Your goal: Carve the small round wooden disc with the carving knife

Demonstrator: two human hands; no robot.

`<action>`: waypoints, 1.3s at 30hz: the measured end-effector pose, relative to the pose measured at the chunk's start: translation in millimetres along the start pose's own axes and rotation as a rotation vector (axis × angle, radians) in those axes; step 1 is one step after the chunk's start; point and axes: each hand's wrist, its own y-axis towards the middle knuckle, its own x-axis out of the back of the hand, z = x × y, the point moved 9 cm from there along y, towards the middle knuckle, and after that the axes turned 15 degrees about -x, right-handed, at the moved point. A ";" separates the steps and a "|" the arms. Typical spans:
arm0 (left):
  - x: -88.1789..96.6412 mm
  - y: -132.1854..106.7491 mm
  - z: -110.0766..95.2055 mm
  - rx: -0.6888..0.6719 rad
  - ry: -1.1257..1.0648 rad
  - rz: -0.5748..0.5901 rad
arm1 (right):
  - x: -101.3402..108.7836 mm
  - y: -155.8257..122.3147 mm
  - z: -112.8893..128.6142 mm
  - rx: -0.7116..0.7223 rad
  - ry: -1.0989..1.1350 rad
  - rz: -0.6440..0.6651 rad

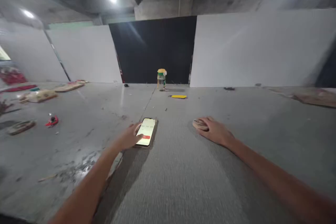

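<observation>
A smartphone (pixel 146 132) with a lit screen lies on the grey ribbed surface (pixel 168 178), showing a row of digits and a red button. My left hand (pixel 131 135) grips its left edge, with the thumb over the screen beside the red button and another finger near the upper left. On the same surface, to the right, rests my right hand (pixel 214 130), its fingers curled in; blur and the hand itself hide what, if anything, is in them. Farther ahead lies a yellow utility knife (pixel 179 96), touched by neither hand.
Beyond the knife stands a clear bottle (pixel 161 81) with a yellow and green lid, before a black panel (pixel 156 49) between white boards. On the floor at left are a red object (pixel 51 120), a flat greyish item (pixel 21 127) and several boards. Another board (pixel 315 99) lies far right.
</observation>
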 end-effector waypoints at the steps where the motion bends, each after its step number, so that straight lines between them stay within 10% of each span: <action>1: -0.3 -0.3 -1.2 -0.011 -0.014 -0.008 | 0.1 -0.2 0.4 0.001 -0.002 -0.007; 29: 13.2 0.6 -18.6 0.006 0.076 -0.164 | 3.5 1.8 3.5 0.009 -0.015 -0.101; 39: 1.9 -3.2 -52.9 0.272 0.389 -0.142 | 6.3 0.5 5.6 0.030 0.071 -0.096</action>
